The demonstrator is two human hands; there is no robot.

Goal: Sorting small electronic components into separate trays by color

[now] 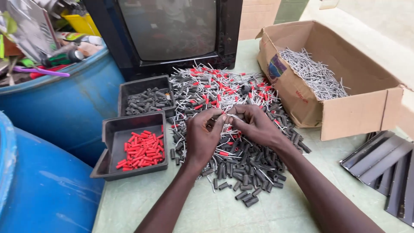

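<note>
My left hand [202, 136] and my right hand [256, 125] meet over a big heap of small parts [241, 159]: black and red plastic sleeves mixed with thin grey metal pins. Both hands pinch one small pin-and-sleeve piece [225, 117] between their fingertips, just above the heap. A black tray [113, 133] left of my left hand holds loose red sleeves [142, 151]. Behind it a second black tray [146, 84] holds black sleeves [148, 101].
An open cardboard box [345, 114] with grey metal pins [315, 73] stands at the right. Dark metal strips [384, 164] lie at the far right. An old television [172, 30] stands behind the heap. Blue drums [56, 108] crowd the left, one topped with clutter.
</note>
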